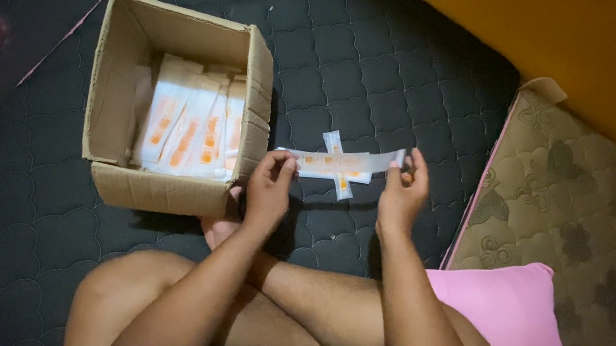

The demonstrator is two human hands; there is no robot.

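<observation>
Head view, strip position: a long white sachet strip with orange print (342, 162) is held in the air between the two hands, above the dark quilted mattress (386, 72) and just ahead of the crossed legs.
Head view, strip axis: the long axis is laid left to right, nearly level, with the right end raised slightly.
Head view, second strip: another sachet strip (338, 173) is seen behind the held one, crossing it at an angle; whether it rests on the mattress or is carried along cannot be told.
Head view, nearer hand: neither is nearer, since each end of the strip is taken by one hand.
Head view, left hand (270, 188): fingers are curled and pinched on the strip's left end.
Head view, right hand (401, 194): fingertips are closed on the right end, the thumb set against them.
Head view, box: an open cardboard box (115, 90) is placed to the left of the hands, near the left hand, filled with stacked white and orange packets (186, 128).
Head view, surroundings: a pink pillow (519, 331) is set beside the right forearm.
</observation>
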